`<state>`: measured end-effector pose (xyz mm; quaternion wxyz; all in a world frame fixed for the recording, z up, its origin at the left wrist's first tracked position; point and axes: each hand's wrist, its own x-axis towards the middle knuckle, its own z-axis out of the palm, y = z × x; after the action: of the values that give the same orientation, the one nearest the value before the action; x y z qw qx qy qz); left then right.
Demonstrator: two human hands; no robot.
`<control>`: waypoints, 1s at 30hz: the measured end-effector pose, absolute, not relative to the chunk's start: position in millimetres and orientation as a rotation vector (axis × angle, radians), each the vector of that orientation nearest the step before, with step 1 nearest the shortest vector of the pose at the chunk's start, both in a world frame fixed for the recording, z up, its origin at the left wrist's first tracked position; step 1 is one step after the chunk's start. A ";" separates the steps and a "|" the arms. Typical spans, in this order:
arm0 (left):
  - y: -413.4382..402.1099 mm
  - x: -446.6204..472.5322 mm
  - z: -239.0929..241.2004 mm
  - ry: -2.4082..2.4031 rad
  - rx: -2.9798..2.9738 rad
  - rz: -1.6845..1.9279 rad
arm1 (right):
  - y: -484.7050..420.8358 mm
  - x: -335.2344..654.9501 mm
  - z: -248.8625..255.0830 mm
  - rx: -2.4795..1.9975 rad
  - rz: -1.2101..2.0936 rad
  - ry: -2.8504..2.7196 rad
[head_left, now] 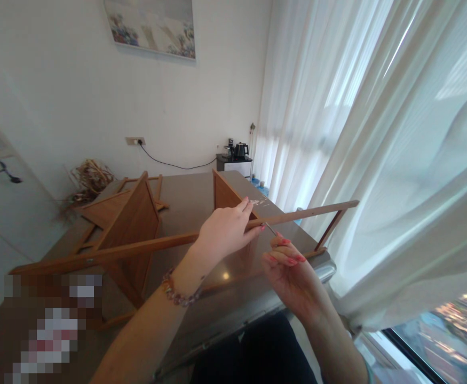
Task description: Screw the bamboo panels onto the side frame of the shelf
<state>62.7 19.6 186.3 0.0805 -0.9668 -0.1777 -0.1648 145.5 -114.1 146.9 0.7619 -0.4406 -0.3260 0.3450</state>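
The wooden rack [145, 247] lies sideways across the table [189, 192], long axis running left to right. The left hand [226, 228] clasps its upper rail; the right hand [288, 269] pinches a thin tool [271, 229] pointing up-left.

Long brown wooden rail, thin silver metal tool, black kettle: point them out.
Long brown wooden rail [149, 246]: head view, on a bare stretch.
Thin silver metal tool [270, 229]: head view, shaft's middle.
Black kettle [240, 150]: head view, body.

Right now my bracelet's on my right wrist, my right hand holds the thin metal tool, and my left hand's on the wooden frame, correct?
No: the head view shows the bracelet on your left wrist. Your right hand holds the thin metal tool, and your left hand is on the wooden frame.
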 end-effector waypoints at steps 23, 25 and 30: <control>18.6 62.1 187.6 -0.581 -2.929 -0.517 | -61.5 276.8 32.3 -2.271 -0.148 -1.802; 18.6 62.4 186.9 -0.592 -2.926 -0.521 | -63.2 275.2 34.6 -2.270 -0.170 -1.790; 20.1 62.9 184.5 -0.584 -2.923 -0.514 | -90.1 248.7 54.4 -2.103 -0.504 -1.458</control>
<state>62.9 20.1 184.5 0.0584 -0.9647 -0.1929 -0.1696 248.7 -90.1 54.4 0.2635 -0.7778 -0.5393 -0.1863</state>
